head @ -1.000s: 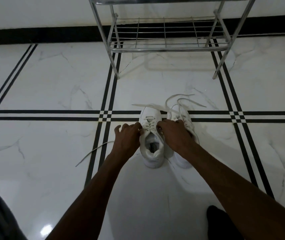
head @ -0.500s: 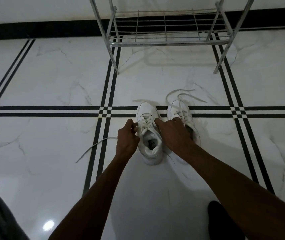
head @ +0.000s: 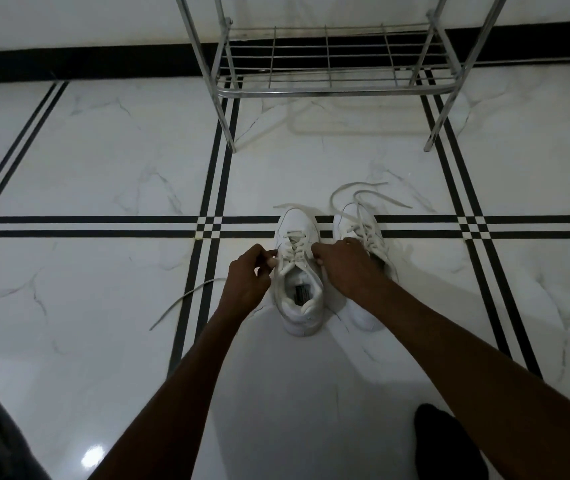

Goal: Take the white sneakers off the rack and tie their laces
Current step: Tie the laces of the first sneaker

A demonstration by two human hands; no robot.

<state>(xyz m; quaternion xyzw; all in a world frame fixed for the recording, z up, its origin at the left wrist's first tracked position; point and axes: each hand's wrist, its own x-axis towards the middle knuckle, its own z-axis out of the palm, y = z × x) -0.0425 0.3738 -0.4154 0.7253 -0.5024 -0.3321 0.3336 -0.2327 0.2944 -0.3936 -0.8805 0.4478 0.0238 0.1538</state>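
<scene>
White sneaker [head: 298, 271] between left hand [head: 247, 277], right hand [head: 347, 266].

A shiny metal rack [head: 328, 88] is standing at the top of the frame on glossy marble-look floor [head: 103, 161], which is reflecting light beside smooth white sneakers [head: 299, 271] with cloth laces [head: 186, 296].

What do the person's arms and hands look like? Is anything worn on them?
Both forearms are bare, with no sleeves in view. The left hand and the right hand wear no gloves. I see no watch, bracelet or ring, though the dim light could hide a small one.
</scene>
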